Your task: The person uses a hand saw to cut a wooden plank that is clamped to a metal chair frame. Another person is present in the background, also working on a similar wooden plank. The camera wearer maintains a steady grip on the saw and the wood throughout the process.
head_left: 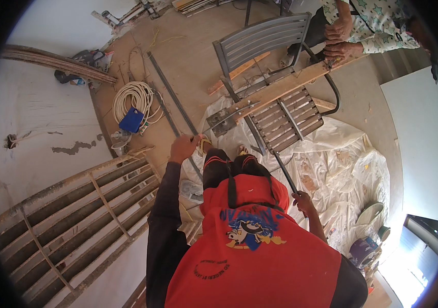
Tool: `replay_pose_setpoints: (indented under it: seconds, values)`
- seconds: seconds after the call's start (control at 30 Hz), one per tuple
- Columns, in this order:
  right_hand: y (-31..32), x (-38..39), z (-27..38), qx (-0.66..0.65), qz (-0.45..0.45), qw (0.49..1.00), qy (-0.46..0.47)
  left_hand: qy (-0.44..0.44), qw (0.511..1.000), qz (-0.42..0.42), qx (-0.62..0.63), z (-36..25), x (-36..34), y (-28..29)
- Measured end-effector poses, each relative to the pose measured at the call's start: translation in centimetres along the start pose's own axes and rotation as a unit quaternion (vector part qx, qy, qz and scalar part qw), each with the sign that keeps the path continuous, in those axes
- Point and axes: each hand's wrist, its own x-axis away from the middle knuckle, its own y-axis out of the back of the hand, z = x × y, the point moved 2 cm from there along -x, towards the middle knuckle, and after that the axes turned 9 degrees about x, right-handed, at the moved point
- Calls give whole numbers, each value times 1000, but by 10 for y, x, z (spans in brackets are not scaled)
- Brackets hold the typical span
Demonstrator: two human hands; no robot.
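Note:
My left hand [184, 148], left of centre, is closed around a thin metal rod [229, 115], which runs up toward a metal plate [215, 124] at the end of a wooden board [293, 84]. My right hand [301, 200], lower right of centre, grips a dark metal bar [285, 172] that reaches up to the edge of the slatted chair seat [283, 128]. The board lies across the grey metal chair frame [257, 38]. At the board's far end, a co-worker's two hands [342, 50] hold it or something small on it that I cannot make out.
A coiled cable [131, 95], a blue box [130, 120] and long metal bars [170, 92] lie left. A slatted metal frame [75, 215] leans lower left. Crumpled plastic sheeting [352, 169] covers floor on the right, with containers [362, 251]. White panels [419, 123] stand far right.

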Motion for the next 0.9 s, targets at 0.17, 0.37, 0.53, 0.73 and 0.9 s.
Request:
replay_pose_setpoints:
  seconds: [0.17, 0.37, 0.53, 0.73, 0.9]
  values:
    - [-7, 0, -3, 3, 2, 1000, 10, -30, 997, -49, -60, -5, -7, 8]
    - [-13, 2, -2, 27, -11, 999, 27, -61, 987, -117, -86, -3, 2, -6]
    - [-15, 3, 1, 45, -13, 998, 42, -110, 980, -155, -58, 19, -2, -31]
    - [-12, 25, 14, 4, 7, 1000, 9, -117, 986, -110, -54, 39, -11, -50]
    - [-3, 54, 38, -35, -63, 995, 64, -122, 989, -88, -2, 34, -12, -41]
